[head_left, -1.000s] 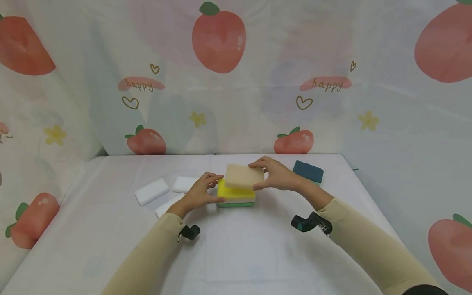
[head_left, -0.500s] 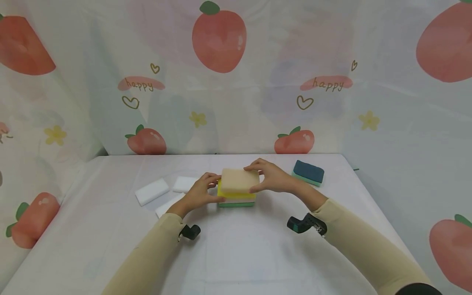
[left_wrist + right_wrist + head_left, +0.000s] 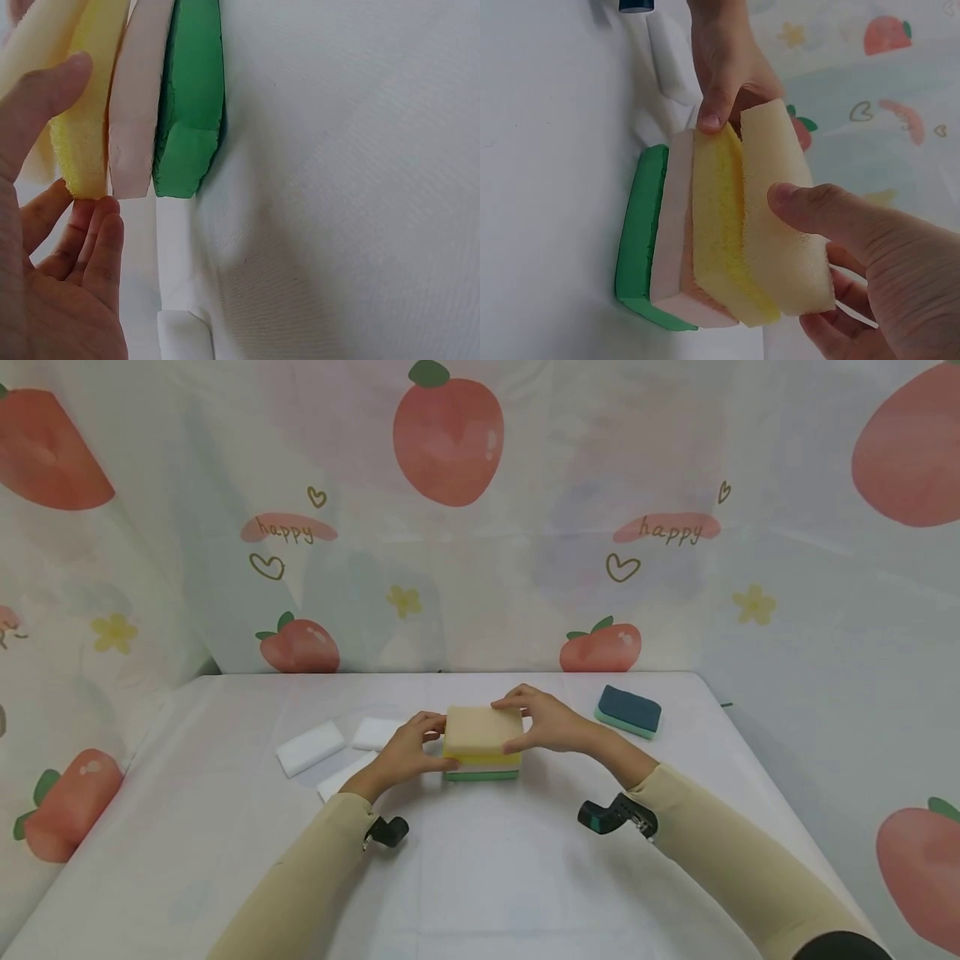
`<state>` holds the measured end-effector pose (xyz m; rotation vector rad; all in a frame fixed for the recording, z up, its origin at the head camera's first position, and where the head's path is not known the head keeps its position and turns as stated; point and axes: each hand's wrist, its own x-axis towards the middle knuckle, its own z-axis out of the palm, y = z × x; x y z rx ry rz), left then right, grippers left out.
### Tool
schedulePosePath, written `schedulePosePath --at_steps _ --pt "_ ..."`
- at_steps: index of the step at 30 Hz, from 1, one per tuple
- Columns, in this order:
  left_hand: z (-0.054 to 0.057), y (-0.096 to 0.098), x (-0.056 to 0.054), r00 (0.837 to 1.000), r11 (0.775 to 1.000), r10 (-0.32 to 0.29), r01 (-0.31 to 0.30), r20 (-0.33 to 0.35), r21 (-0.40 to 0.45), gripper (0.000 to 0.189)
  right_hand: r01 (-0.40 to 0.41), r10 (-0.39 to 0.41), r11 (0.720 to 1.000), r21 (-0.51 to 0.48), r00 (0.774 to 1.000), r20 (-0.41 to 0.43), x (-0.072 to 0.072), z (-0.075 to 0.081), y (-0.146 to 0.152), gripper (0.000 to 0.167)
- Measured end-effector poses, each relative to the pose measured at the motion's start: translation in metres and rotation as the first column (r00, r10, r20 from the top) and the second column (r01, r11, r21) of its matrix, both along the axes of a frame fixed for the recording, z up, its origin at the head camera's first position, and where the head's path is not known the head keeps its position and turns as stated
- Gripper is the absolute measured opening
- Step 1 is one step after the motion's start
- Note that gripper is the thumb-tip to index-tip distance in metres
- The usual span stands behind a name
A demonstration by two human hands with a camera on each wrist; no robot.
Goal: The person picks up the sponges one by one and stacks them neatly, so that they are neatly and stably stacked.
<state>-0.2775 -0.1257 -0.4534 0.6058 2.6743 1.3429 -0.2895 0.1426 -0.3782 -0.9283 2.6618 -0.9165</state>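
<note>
A stack of sponges stands mid-table: a green sponge (image 3: pixel 191 97) at the bottom, a pale pink one (image 3: pixel 139 105) above it, then a yellow sponge (image 3: pixel 88 135). A cream sponge (image 3: pixel 483 727) lies over the yellow one, slightly askew in the right wrist view, with a thin gap along one edge. My right hand (image 3: pixel 551 720) pinches the cream sponge at its right end, thumb on the near side and fingers on the far side. From the left, my left hand (image 3: pixel 408 752) holds the yellow sponge between thumb and fingers.
Left of the stack lie a white block (image 3: pixel 309 749), another white block (image 3: pixel 373 734) farther back, and a third white block (image 3: pixel 347 775) partly behind the left hand. A dark blue sponge (image 3: pixel 630 703) over a light green layer (image 3: pixel 622 725) sits at the back right.
The right hand has brought the cream sponge left and down, from a tilted position above the yellow sponge to nearly level and lined up over it. The left hand stays in place.
</note>
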Motion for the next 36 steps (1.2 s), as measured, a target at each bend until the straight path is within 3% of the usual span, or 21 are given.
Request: schedulePosePath --at_steps 25,30,36 --pt "-0.003 -0.002 0.001 1.000 0.999 -0.001 0.001 0.016 0.036 0.083 0.003 -0.003 1.000 0.003 1.000 0.020 -0.002 -0.011 -0.002 0.066" --pt "0.000 -0.001 0.001 1.000 1.000 -0.011 0.011 0.007 0.000 0.096 0.005 -0.005 1.000 0.005 1.000 0.020 -0.002 -0.012 -0.002 0.066" --pt "0.011 0.000 -0.001 0.999 0.999 -0.039 0.038 -0.023 -0.021 0.099 0.013 -0.013 1.000 -0.002 0.999 0.030 -0.002 -0.011 -0.001 0.066"
